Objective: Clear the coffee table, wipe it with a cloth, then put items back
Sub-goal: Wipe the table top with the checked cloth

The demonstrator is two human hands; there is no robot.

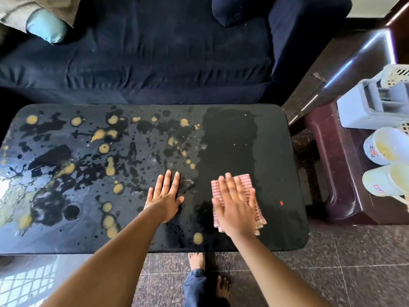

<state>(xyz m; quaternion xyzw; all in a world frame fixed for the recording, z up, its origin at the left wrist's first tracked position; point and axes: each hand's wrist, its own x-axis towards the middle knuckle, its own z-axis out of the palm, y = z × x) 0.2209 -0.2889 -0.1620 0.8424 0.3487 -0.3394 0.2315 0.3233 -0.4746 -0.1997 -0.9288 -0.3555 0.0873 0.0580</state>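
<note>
The black coffee table (276,156) fills the middle of the head view. Its left two thirds are spattered with yellow-brown blotches and dark wet patches; the right third looks evenly dark and damp. A folded red-and-white checked cloth (244,181) lies on the table near the front right. My right hand (235,207) presses flat on the cloth with fingers spread, slightly blurred. My left hand (164,196) rests flat on the bare tabletop just left of the cloth, fingers apart, holding nothing.
A dark blue sofa (155,52) runs behind the table, with a light blue cushion (47,27) at its left. To the right, a dark red wooden stand (327,173) carries two white cups (386,149), a grey box (374,107) and a basket. My bare feet (197,260) stand on the tiled floor.
</note>
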